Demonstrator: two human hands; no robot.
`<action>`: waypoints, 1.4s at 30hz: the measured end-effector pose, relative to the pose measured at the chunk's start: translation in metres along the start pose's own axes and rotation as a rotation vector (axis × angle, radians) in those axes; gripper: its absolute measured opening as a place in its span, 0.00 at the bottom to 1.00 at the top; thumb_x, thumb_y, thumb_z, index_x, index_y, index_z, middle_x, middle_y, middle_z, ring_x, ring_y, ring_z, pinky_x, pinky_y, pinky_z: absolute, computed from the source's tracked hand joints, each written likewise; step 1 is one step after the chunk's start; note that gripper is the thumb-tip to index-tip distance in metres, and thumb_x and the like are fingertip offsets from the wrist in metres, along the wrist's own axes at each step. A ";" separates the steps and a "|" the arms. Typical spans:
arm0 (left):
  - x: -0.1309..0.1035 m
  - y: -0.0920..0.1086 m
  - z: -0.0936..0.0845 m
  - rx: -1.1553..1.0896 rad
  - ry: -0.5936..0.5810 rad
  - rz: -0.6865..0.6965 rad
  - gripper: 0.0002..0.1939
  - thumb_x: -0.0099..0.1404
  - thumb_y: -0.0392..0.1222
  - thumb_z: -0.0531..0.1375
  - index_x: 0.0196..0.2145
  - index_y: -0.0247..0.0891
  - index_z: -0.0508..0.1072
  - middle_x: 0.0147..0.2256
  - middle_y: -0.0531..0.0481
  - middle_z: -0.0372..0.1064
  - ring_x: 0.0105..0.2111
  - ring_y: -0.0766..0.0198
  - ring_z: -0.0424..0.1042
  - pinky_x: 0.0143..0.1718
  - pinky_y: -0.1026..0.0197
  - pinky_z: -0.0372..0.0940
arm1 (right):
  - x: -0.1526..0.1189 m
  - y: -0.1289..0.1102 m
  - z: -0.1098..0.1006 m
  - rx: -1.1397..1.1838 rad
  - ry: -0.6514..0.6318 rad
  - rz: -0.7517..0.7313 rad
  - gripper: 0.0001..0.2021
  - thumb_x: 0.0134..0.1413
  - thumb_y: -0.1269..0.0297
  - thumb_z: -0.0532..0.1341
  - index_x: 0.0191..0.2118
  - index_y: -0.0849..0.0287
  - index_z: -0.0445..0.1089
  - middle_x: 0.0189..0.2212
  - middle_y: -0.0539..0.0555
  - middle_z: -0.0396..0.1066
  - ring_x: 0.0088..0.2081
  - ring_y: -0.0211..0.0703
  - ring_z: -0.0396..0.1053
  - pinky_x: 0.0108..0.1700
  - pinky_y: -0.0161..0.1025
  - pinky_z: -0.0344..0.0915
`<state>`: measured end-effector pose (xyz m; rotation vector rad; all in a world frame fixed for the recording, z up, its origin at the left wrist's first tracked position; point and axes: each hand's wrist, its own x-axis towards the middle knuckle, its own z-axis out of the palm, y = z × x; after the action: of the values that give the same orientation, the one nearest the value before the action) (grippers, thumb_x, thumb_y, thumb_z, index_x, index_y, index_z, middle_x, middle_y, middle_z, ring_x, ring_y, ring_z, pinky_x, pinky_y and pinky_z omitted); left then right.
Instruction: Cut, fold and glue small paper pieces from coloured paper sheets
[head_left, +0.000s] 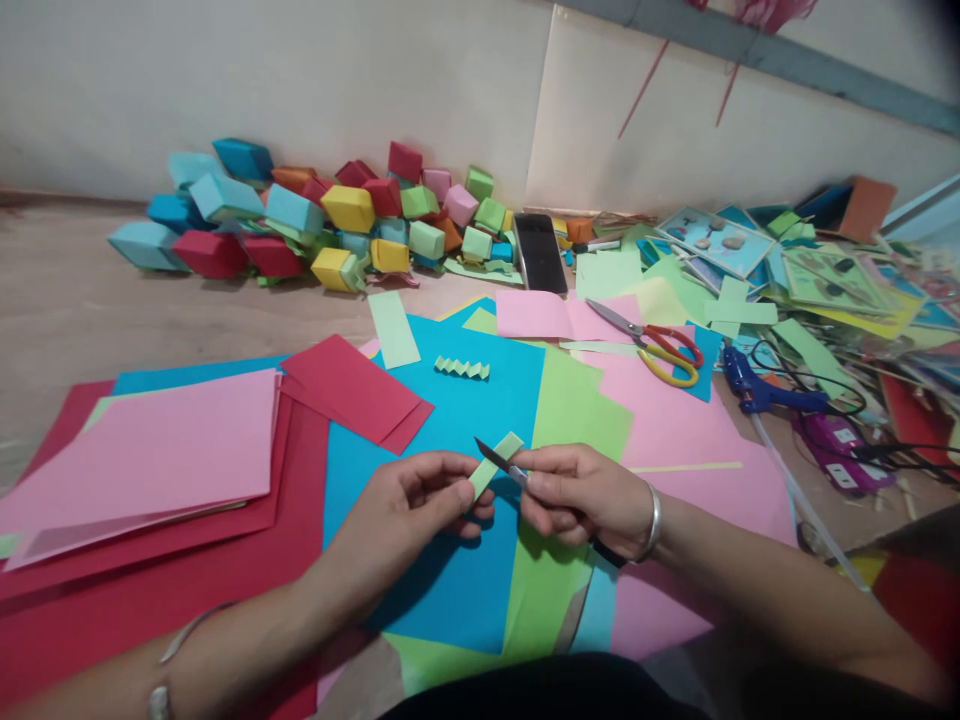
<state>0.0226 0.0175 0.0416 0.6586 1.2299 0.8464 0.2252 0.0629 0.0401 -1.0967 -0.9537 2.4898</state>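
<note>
Between thumb and fingers, my left hand [431, 500] pinches a small light green paper strip [486, 480]. My right hand [577, 490] is closed on a knife [496, 458] with a dark blade, which lies across the strip's upper part. Both hands are above a blue paper sheet [435, 590]. An accordion-folded green strip [462, 369] rests on the blue sheet beyond my hands. Close to it lies a flat pale green paper piece [394, 330].
Pink sheets [150, 450] and red sheets are stacked at left. Scissors [645, 340], a blue glue gun [765, 385] and a purple power strip [840, 450] lie at right. Several colored paper boxes [300, 210] and a phone [540, 255] sit near the wall.
</note>
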 end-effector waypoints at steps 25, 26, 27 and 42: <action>0.001 -0.004 0.002 0.003 0.006 -0.015 0.19 0.46 0.52 0.74 0.29 0.34 0.80 0.27 0.42 0.79 0.27 0.60 0.77 0.29 0.63 0.71 | -0.001 0.014 0.009 -0.601 0.220 -0.335 0.20 0.61 0.58 0.58 0.54 0.62 0.74 0.20 0.46 0.63 0.21 0.30 0.55 0.25 0.32 0.57; 0.000 -0.005 0.003 -0.012 0.005 -0.019 0.19 0.47 0.52 0.74 0.29 0.34 0.80 0.28 0.42 0.80 0.27 0.60 0.77 0.30 0.63 0.71 | -0.002 0.015 0.009 -0.700 0.244 -0.401 0.20 0.63 0.60 0.56 0.55 0.61 0.73 0.21 0.47 0.64 0.23 0.32 0.58 0.27 0.33 0.59; -0.001 -0.005 0.003 -0.027 0.006 -0.022 0.19 0.47 0.52 0.74 0.30 0.34 0.81 0.28 0.42 0.80 0.28 0.60 0.77 0.30 0.63 0.71 | -0.002 0.017 0.009 -0.810 0.269 -0.486 0.20 0.64 0.62 0.54 0.57 0.60 0.72 0.22 0.48 0.65 0.24 0.34 0.60 0.29 0.34 0.61; -0.004 -0.012 0.006 -0.241 0.000 -0.090 0.25 0.45 0.56 0.75 0.34 0.34 0.81 0.36 0.41 0.81 0.36 0.58 0.79 0.34 0.64 0.74 | 0.006 0.031 0.014 -2.101 0.743 -1.139 0.21 0.65 0.73 0.54 0.61 0.65 0.66 0.23 0.52 0.62 0.28 0.41 0.57 0.25 0.36 0.53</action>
<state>0.0306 0.0081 0.0352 0.4062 1.1274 0.9017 0.2121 0.0358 0.0233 -0.8958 -2.5467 -0.4311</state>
